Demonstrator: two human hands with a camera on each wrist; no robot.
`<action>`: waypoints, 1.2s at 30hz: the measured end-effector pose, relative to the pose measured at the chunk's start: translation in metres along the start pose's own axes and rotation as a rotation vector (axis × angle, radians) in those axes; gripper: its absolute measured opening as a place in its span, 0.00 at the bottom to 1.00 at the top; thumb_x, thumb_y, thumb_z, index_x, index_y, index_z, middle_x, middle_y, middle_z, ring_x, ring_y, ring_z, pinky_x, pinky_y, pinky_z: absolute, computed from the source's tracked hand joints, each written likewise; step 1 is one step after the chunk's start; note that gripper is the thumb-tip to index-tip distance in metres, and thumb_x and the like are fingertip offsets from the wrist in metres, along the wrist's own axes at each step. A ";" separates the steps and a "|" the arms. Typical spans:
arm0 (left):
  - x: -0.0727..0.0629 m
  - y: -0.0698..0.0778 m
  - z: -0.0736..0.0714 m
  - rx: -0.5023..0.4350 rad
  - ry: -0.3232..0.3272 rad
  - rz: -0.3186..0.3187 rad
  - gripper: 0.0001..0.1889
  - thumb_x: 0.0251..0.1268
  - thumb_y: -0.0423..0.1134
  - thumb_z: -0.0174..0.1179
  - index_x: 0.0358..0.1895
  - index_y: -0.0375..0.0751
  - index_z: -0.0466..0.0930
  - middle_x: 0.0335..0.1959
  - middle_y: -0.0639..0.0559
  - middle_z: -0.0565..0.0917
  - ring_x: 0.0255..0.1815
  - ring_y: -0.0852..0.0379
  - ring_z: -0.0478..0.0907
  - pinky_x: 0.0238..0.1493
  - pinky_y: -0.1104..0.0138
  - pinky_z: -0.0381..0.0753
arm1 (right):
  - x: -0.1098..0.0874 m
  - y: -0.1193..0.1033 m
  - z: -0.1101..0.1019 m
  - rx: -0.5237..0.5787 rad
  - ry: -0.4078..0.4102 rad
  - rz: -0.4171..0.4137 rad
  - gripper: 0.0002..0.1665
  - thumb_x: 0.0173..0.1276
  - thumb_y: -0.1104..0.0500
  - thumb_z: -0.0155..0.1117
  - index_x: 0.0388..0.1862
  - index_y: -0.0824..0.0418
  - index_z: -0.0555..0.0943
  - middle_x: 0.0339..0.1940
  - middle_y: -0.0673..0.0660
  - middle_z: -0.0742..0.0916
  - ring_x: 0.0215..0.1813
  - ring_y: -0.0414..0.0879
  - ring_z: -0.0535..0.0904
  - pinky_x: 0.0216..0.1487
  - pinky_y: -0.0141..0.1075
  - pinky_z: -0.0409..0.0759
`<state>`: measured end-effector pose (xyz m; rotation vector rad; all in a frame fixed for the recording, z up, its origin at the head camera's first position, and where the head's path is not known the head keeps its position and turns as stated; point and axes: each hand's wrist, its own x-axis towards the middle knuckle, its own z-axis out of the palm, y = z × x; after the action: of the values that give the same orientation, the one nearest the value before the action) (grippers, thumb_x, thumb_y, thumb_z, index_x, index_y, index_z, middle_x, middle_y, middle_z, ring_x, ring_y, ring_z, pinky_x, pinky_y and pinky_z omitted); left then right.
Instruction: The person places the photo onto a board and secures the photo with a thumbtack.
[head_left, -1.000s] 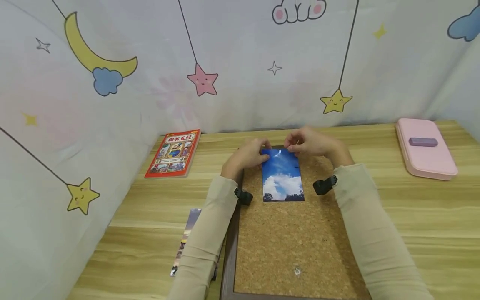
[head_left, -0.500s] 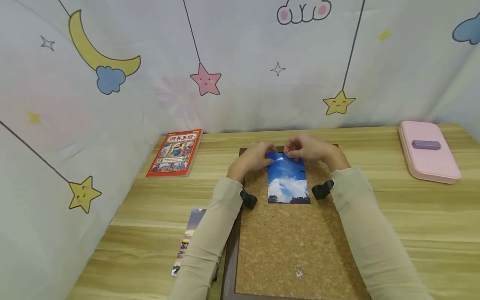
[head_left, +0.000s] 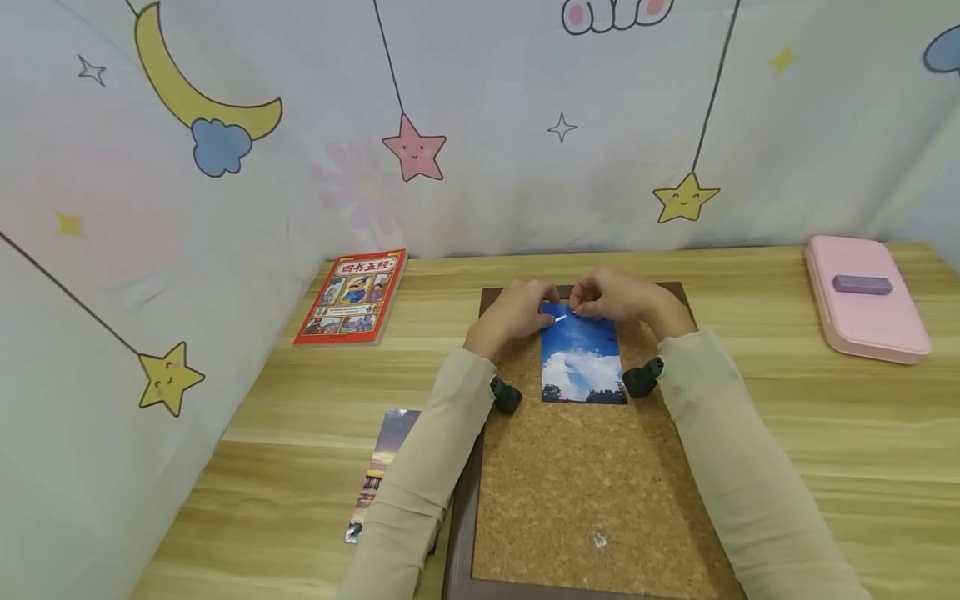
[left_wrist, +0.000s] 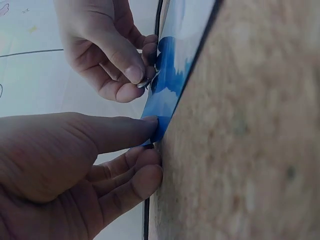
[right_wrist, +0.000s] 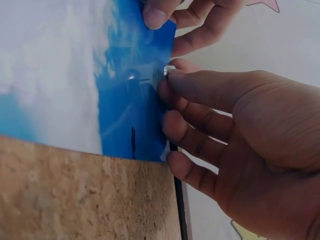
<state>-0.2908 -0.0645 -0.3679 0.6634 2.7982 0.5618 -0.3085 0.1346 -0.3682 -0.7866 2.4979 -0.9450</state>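
Observation:
A photo of blue sky and white clouds (head_left: 583,367) lies near the far end of a brown-framed cork board (head_left: 577,483). At its top left corner my left hand (head_left: 517,312) pinches it, thumb (left_wrist: 125,132) on the printed face and fingers curled at the edge behind. My right hand (head_left: 618,296) is at the top edge, just right of the left. Between its thumb and forefinger it holds a small silver thumbtack (right_wrist: 169,70), the point towards the photo's upper part. The right hand's other fingers (right_wrist: 175,125) are bent along the photo's top edge.
Left of the board, partly under my left sleeve (head_left: 412,467), lies a sunset photo (head_left: 382,450). A red book (head_left: 352,296) sits at the back left. At the right is a pink case (head_left: 866,321). A printed curtain (head_left: 495,167) hangs behind the table.
The photo has shifted a little to the right on the board, with my left hand on it. My right hand has come lower and closer over the photo's top edge.

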 end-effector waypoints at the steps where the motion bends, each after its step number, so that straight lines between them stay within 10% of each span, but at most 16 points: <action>1: 0.001 0.001 0.000 0.002 0.004 -0.010 0.15 0.71 0.38 0.63 0.58 0.41 0.80 0.42 0.48 0.83 0.37 0.54 0.76 0.39 0.64 0.76 | 0.000 0.000 0.000 -0.009 0.000 0.000 0.06 0.75 0.67 0.59 0.43 0.67 0.83 0.39 0.59 0.86 0.38 0.49 0.78 0.40 0.39 0.76; 17: 0.001 0.014 0.004 -0.012 0.060 -0.168 0.11 0.71 0.36 0.63 0.53 0.43 0.82 0.47 0.47 0.84 0.37 0.55 0.79 0.37 0.64 0.78 | 0.004 -0.003 0.004 -0.013 0.008 0.041 0.07 0.75 0.67 0.58 0.41 0.67 0.84 0.37 0.59 0.85 0.36 0.48 0.77 0.39 0.38 0.75; 26: 0.004 0.013 0.005 -0.120 0.087 -0.228 0.11 0.71 0.36 0.63 0.54 0.43 0.81 0.30 0.51 0.83 0.22 0.59 0.80 0.24 0.69 0.75 | 0.005 -0.005 0.004 0.002 0.054 0.110 0.08 0.77 0.66 0.56 0.43 0.69 0.82 0.38 0.61 0.84 0.36 0.50 0.76 0.39 0.38 0.74; 36: 0.001 0.011 0.006 -0.103 0.078 -0.224 0.14 0.71 0.40 0.63 0.56 0.44 0.81 0.50 0.47 0.82 0.42 0.52 0.81 0.40 0.63 0.80 | 0.005 -0.005 0.006 -0.036 0.033 0.111 0.08 0.76 0.67 0.57 0.41 0.68 0.83 0.38 0.60 0.85 0.37 0.49 0.76 0.40 0.39 0.75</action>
<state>-0.2856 -0.0531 -0.3688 0.3086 2.8407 0.6944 -0.3078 0.1257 -0.3694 -0.6401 2.5646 -0.8834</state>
